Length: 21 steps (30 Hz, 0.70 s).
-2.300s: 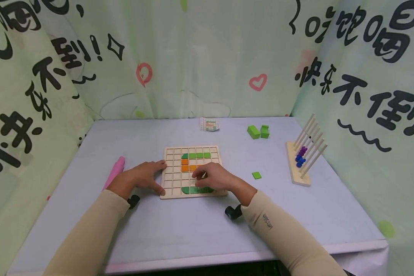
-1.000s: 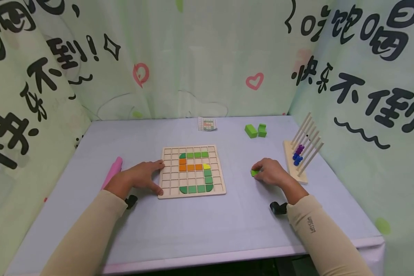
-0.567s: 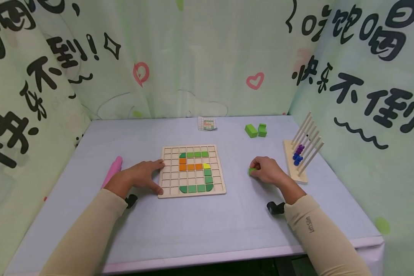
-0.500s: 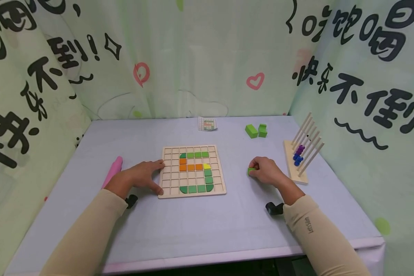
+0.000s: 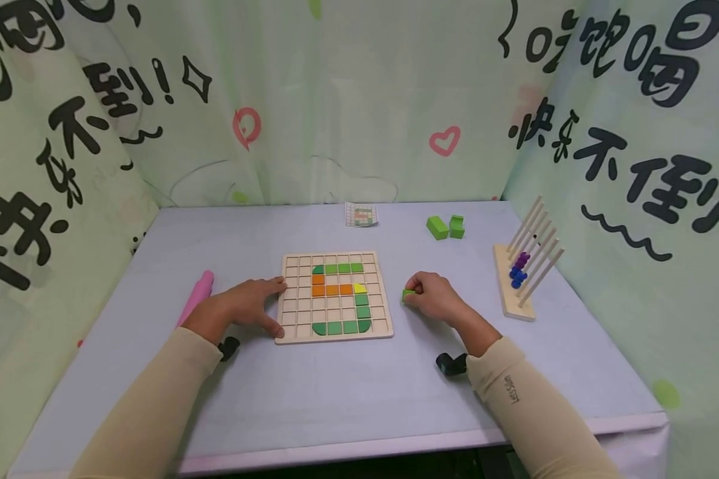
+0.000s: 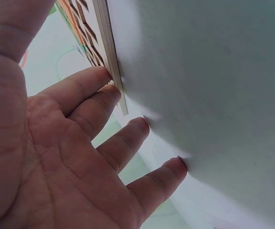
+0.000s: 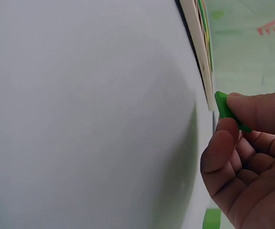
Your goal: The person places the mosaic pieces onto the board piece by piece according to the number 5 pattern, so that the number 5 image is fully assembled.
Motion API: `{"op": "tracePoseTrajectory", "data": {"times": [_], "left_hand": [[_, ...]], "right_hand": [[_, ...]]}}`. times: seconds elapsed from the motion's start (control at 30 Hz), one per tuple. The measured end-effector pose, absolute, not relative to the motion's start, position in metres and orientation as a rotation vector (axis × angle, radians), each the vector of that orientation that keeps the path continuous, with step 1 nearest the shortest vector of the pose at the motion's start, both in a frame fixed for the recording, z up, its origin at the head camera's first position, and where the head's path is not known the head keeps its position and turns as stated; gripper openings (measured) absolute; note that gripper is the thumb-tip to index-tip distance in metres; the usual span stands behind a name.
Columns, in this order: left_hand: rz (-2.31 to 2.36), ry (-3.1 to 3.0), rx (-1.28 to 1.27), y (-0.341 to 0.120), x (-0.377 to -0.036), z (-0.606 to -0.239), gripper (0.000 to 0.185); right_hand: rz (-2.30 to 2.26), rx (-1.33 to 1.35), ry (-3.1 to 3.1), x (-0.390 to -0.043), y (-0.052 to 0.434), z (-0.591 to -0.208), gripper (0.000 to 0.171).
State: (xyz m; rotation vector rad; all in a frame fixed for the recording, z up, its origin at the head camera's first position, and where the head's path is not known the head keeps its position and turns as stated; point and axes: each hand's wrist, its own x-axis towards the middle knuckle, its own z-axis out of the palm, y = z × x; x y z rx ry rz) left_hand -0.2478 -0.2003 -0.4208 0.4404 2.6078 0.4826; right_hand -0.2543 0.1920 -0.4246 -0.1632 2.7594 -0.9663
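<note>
A square wooden grid board (image 5: 296, 310) lies mid-table, with green, orange and yellow tiles in some of its cells. At its left edge rests my left hand (image 5: 239, 309), fingers spread and thumb apart. In the left wrist view, two fingertips of the left hand (image 6: 75, 138) touch the board's side, while the other two meet the table. My right hand (image 5: 436, 298) is just right of the board and pinches a small green tile (image 5: 407, 294). The right wrist view has the green tile (image 7: 223, 106) between thumb and index finger, above the table.
A small printed pattern card (image 5: 361, 215) lies behind the board. Two green blocks (image 5: 437, 227) sit at the back right. A wooden peg stand (image 5: 515, 293) with blue and purple beads is on the right. A pink object (image 5: 199, 296) lies beside my left forearm.
My right hand went from over the board to the table on the right, picked up the green tile and brought it back leftward. My left hand has stayed at the board's edge.
</note>
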Motion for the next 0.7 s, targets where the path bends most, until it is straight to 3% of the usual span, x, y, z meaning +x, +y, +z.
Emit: {"op": "tracePoseTrajectory", "data": {"times": [0.7], "left_hand": [[0.498, 2.605, 0.417, -0.2, -0.248, -0.421, 0.108]], "right_hand": [[-0.976, -0.477, 2.642, -0.251, 0.091, -0.419, 0.007]]}}
